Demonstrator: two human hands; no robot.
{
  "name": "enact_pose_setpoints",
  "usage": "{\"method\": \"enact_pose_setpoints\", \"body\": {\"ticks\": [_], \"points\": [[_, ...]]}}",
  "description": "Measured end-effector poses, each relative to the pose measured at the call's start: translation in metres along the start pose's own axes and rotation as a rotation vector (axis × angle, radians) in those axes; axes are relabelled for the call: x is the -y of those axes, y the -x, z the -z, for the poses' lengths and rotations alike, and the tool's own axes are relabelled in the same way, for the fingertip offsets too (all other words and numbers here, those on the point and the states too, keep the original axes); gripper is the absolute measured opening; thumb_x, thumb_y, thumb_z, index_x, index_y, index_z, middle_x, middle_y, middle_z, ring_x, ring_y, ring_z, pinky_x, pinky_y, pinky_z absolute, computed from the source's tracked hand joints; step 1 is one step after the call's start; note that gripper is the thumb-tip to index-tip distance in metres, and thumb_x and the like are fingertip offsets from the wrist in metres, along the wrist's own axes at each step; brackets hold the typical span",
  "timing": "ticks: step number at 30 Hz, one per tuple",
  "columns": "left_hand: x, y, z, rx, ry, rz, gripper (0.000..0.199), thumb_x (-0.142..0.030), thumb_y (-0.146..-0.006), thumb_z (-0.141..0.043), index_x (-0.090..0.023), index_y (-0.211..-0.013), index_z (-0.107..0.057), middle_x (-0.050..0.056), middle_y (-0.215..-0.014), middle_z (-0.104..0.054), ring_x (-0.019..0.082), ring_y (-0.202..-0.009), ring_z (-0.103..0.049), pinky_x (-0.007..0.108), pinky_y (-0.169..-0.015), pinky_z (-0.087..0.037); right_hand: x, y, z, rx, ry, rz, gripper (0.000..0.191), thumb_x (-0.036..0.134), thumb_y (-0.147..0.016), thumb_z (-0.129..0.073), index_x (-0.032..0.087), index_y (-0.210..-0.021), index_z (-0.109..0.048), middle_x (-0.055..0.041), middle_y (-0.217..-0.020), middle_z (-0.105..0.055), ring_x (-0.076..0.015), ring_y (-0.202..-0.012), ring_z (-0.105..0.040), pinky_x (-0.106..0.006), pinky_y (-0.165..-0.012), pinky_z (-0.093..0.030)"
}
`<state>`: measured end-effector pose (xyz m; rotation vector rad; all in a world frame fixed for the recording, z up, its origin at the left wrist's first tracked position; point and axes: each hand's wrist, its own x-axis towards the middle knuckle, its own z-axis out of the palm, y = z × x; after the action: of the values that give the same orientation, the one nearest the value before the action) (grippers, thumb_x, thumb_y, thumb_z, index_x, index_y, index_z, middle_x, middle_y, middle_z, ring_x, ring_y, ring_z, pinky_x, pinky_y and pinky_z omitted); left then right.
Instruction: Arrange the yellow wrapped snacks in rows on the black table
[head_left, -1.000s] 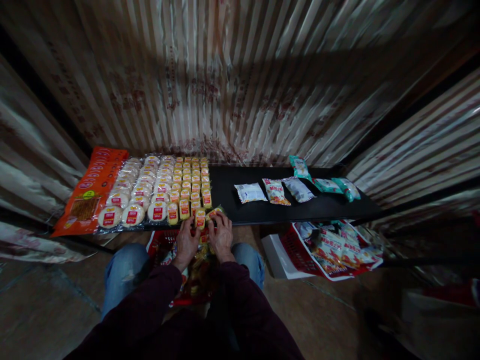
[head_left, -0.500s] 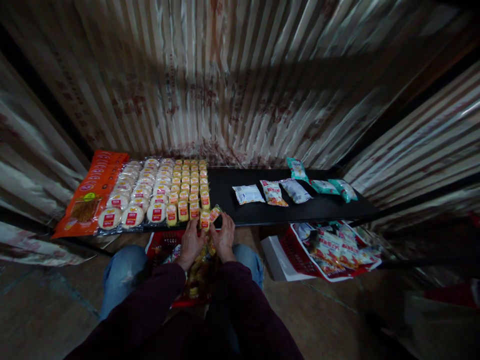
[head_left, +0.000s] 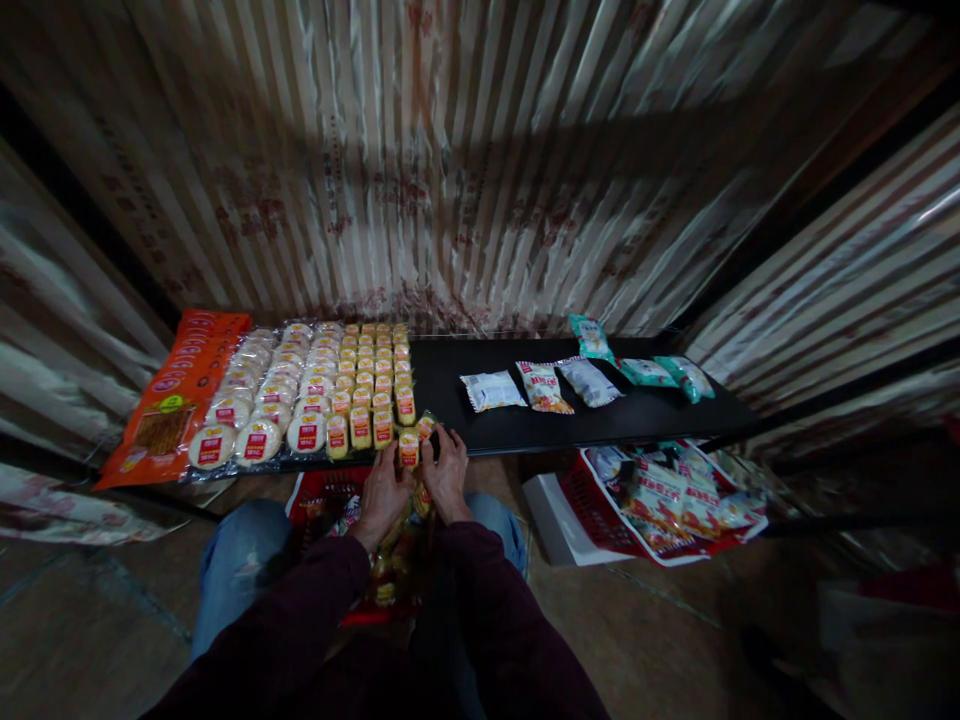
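Note:
At the shelf's front edge, my left hand point(head_left: 384, 492) has its fingers closed on the side of a small yellow snack packet point(head_left: 409, 449) with a red and white label. My right hand point(head_left: 448, 473) is on that packet's other side, its fingers bent round a second, tilted yellow packet point(head_left: 426, 427). Just left of them stand rows of matching yellow packets point(head_left: 361, 427). Further left lie rows of round white crackers point(head_left: 307, 433) in clear wrappers. Under my hands, between my knees, a red basket point(head_left: 300, 505) holds more yellow packets, partly hidden by my forearms.
The black shelf point(head_left: 442, 355) carries an orange bag point(head_left: 176, 390) at its left end. White-and-red pouches point(head_left: 544, 387) and teal pouches point(head_left: 649, 373) lie to the right. Below stands another red basket point(head_left: 600, 510) of pouches beside a white box point(head_left: 551, 520). Striped sheeting point(head_left: 450, 200) backs the shelf.
The view has shifted slightly, so the left-hand goods appear lower and further left. Both hands stay around the yellow packets at the shelf edge, with little visible movement.

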<state>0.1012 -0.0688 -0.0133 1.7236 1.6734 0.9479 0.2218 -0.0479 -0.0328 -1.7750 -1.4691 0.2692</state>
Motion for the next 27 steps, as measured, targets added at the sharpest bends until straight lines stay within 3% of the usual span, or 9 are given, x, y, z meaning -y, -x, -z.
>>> {"method": "enact_pose_setpoints", "body": {"ticks": [8,16,21,27], "points": [[0.004,0.003,-0.005,-0.004,0.032,-0.003,0.046,-0.018,-0.08,-0.049,-0.015,-0.125,-0.049,0.015,-0.122,-0.058,0.022,-0.1,-0.062,0.037,-0.088,-0.05,0.002,-0.002,-0.003,-0.009,-0.058,0.054,0.038,0.03,-0.087,-0.042,0.015,-0.114,-0.064,-0.0133,-0.124,-0.06,-0.0262,-0.121,-0.044,-0.045,-0.101,-0.036],[-0.015,-0.006,-0.003,-0.003,0.101,-0.019,0.043,-0.017,-0.078,-0.05,-0.017,-0.122,-0.05,0.011,-0.113,-0.062,0.019,-0.092,-0.063,0.034,-0.084,-0.051,0.009,-0.001,0.012,-0.034,-0.193,0.043,0.04,0.034,-0.093,-0.034,0.015,-0.104,-0.067,-0.0124,-0.11,-0.065,-0.0215,-0.107,-0.055,-0.038,-0.097,-0.041],[-0.029,-0.029,-0.012,-0.026,0.133,-0.053,0.041,-0.019,-0.08,-0.05,-0.015,-0.12,-0.051,0.012,-0.108,-0.063,0.019,-0.092,-0.063,0.035,-0.083,-0.051,0.013,-0.017,0.021,0.012,-0.248,0.007,0.04,0.039,-0.093,-0.036,0.017,-0.11,-0.064,-0.0107,-0.106,-0.068,-0.02,-0.1,-0.061,-0.033,-0.091,-0.046],[-0.046,-0.067,-0.027,-0.034,0.057,-0.05,0.037,-0.014,-0.081,-0.048,-0.014,-0.117,-0.053,0.014,-0.11,-0.064,0.021,-0.1,-0.061,0.038,-0.089,-0.048,0.002,-0.054,0.014,0.007,-0.284,-0.053,0.042,0.042,-0.089,-0.043,0.015,-0.115,-0.061,-0.0118,-0.111,-0.067,-0.0221,-0.101,-0.063,-0.036,-0.09,-0.048]]}}
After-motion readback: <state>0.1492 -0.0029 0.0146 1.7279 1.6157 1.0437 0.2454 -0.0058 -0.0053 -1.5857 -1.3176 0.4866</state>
